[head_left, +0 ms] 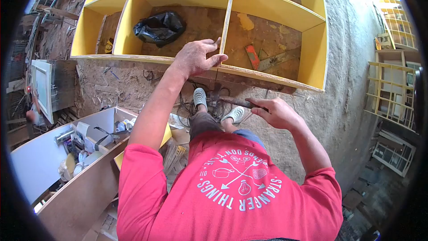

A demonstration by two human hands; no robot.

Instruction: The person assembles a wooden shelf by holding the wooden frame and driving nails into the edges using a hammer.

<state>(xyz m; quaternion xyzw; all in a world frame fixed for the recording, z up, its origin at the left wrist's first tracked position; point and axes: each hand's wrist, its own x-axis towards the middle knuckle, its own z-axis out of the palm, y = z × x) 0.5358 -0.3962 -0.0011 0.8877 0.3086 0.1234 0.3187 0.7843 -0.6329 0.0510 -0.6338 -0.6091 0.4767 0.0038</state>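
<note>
A yellow-faced wooden shelf unit (272, 72) with several compartments lies across the top of the view. My left hand (196, 58) grips its near edge where a divider meets it, thumb and index finger on either side of the joint. My right hand (278, 114), lower and to the right, is closed round the handle of a hammer-like tool (232, 101). The tool's dark head is just below the shelf edge, hard to make out. Inside the unit are a black plastic bag (160, 27), a red-orange tool (252, 56) and a metal square (280, 60).
At the lower left stands a long wooden box (84, 183) full of bottles and tools. Cables (182, 107) and wood scraps lie near my feet. Window-like frames (392, 93) are at the right. Part of another person (33, 115) shows beside a white-framed panel (42, 90) at far left.
</note>
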